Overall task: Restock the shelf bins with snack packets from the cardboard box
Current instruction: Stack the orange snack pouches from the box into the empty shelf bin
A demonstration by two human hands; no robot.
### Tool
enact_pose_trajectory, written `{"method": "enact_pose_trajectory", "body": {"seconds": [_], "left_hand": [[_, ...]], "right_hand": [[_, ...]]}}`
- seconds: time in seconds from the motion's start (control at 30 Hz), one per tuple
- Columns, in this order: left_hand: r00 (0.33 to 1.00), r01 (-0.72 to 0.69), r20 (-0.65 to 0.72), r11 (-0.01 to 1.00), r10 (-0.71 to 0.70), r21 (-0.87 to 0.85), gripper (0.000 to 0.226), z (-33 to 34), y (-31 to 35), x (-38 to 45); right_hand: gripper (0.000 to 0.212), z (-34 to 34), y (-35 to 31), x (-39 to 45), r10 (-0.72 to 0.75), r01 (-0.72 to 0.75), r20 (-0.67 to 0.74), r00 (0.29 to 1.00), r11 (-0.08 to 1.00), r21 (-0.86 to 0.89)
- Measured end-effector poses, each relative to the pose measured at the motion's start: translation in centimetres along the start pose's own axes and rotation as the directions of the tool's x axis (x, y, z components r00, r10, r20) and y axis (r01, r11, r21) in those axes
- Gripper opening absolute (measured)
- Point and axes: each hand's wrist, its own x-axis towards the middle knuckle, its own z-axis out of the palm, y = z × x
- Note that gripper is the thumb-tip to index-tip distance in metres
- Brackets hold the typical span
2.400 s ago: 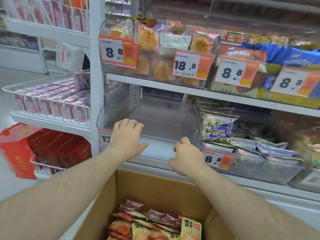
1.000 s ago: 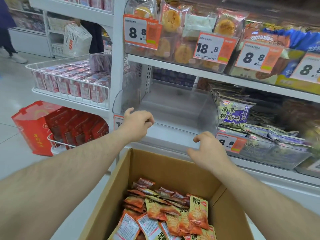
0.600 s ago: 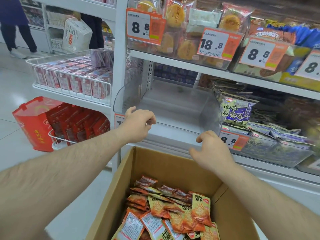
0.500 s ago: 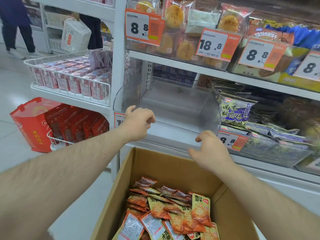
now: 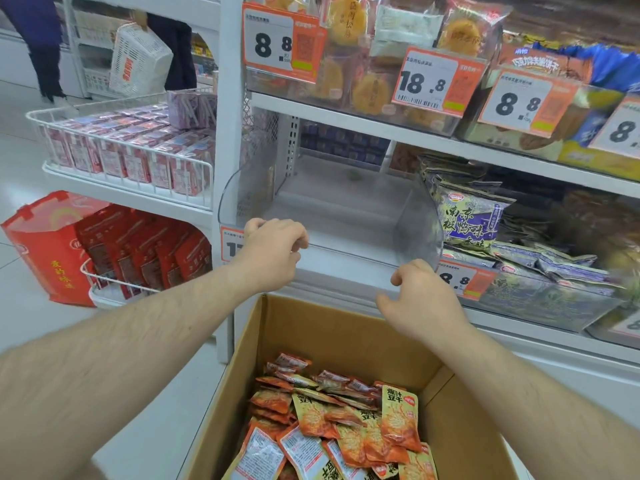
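Both hands at the front lip of the empty clear bin (image 5: pixel 332 216) on the middle shelf, as in the view a half second back; position against the bin practically unchanged, only the viewpoint drifted slightly. Left hand (image 5: pixel 273 256) at 9 o'clock of the bin front, fingers curled over the lip, grip closed on the edge so far as visible; price tag (image 5: pixel 231 245) partly hidden behind it. Right hand (image 5: pixel 420 299) at 3 o'clock of the bin front, fingers loosely curled, just short of the lip; contact with the plastic not determinable, nothing held. Compared with the earliest view, bin apparently drawn forward toward the shelf edge. Snack packets (image 5: pixel 346 420), orange, all lying loose in the cardboard box (image 5: pixel 311 327) at 6 o'clock below the hands; none in the bin. Neighbouring bin at 3 o'clock already holding purple packets (image 5: pixel 467 220). Judgement: bin positioned and ready, transfer of packets not yet begun; next, hands down into the box.
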Motion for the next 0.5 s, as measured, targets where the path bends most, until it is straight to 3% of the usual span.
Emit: {"method": "enact_pose_trajectory", "body": {"seconds": [0.13, 0.2, 0.27, 0.33, 0.37, 0.43, 0.5], "left_hand": [[1.000, 0.006, 0.016, 1.000, -0.006, -0.011, 0.020, -0.4, 0.4, -0.7], [1.000, -0.009, -0.009, 1.000, 0.009, 0.026, 0.019, -0.4, 0.5, -0.8], [0.982, -0.132, -0.118, 0.981, 0.149, 0.140, 0.043, -0.1, 0.6, -1.3], [0.909, -0.336, -0.193, 0.923, 0.370, 0.187, 0.055, 0.3, 1.1, -1.9], [0.869, -0.432, -0.183, 0.886, 0.459, 0.168, 0.053, 0.5, 1.5, -2.4], [0.837, -0.533, -0.092, 0.842, 0.539, 0.083, 0.048, 1.3, 1.8, -3.4], [0.883, -0.461, 0.075, 0.886, 0.463, -0.050, 0.042, 2.3, 1.8, -4.5]], "right_hand": [[0.043, 0.0, 0.3, -0.8, -0.033, 0.034, 0.019, 0.999, 0.999, -0.040], [0.038, 0.2, 0.5, -1.6, -0.106, 0.104, -0.118, 0.987, 0.994, -0.026], [0.022, 0.9, 0.4, -2.8, -0.302, 0.318, -0.359, 0.883, 0.948, -0.017], [0.011, 3.1, 0.5, -3.9, -0.458, 0.495, -0.403, 0.792, 0.869, -0.016], [0.010, 4.6, 0.7, -4.3, -0.474, 0.499, -0.291, 0.831, 0.866, 0.015], [0.006, 8.4, 1.4, -4.2, -0.308, 0.302, 0.112, 0.945, 0.951, 0.070], [0.005, 12.8, 2.4, -4.0, -0.131, 0.149, 0.466, 0.875, 0.989, -0.002]]}}
